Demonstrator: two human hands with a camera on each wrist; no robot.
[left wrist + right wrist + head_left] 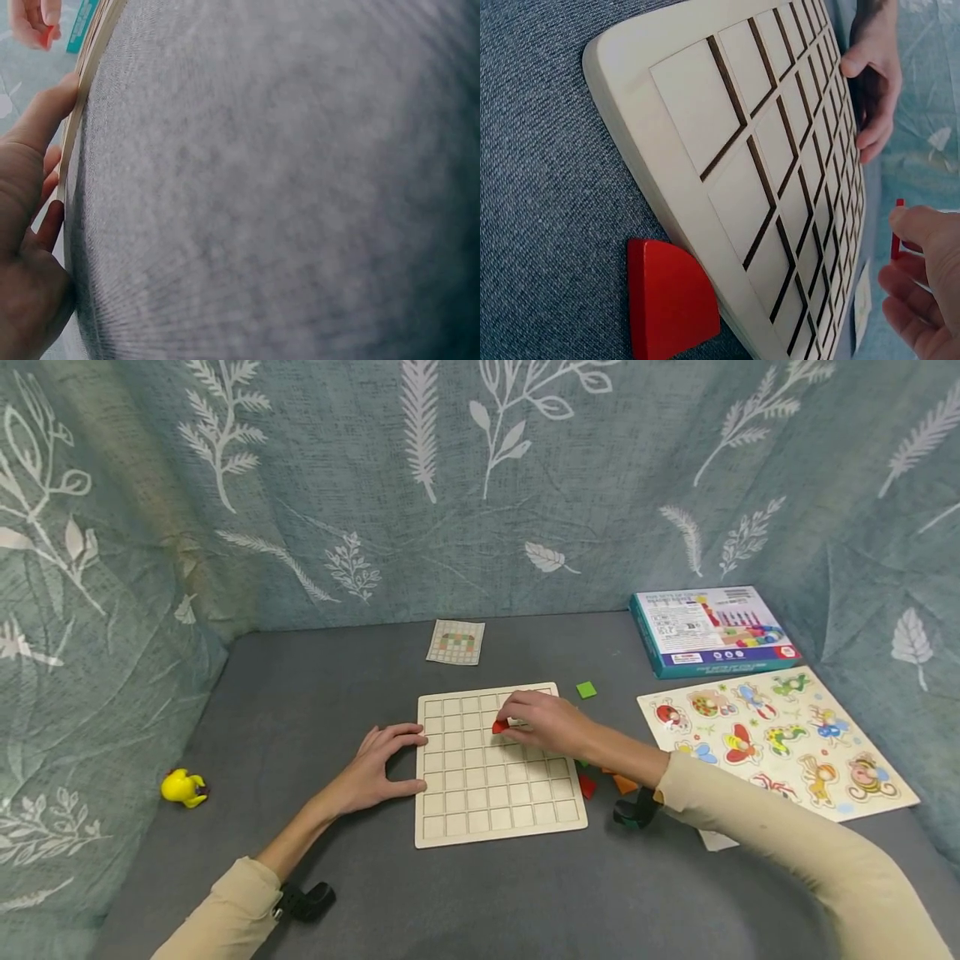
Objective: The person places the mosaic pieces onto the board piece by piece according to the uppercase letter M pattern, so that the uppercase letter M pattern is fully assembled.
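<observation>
A pale wooden grid board point(501, 829) with square recesses lies on the grey table. My left hand point(378, 767) rests at its left edge, thumb and fingertips touching the rim, fingers mostly straight; the left wrist view shows the same hand point(30, 202) along the board's side. Above the upper right part of the grid, my right hand point(551, 722) pinches a small red piece point(499, 727) between thumb and finger. In the right wrist view that red piece point(898, 229) appears edge-on as a thin tile. Another red piece point(671, 300) with one rounded side lies against the board's edge.
Right of the board lie a green square point(586, 690), a red piece point(587, 787) and an orange piece point(624, 784), partly under my right forearm. A pattern card point(455, 642) lies behind the board. Further right are a boxed toy point(716, 631) and an insect puzzle point(787, 735); a yellow toy point(183, 787) sits far left.
</observation>
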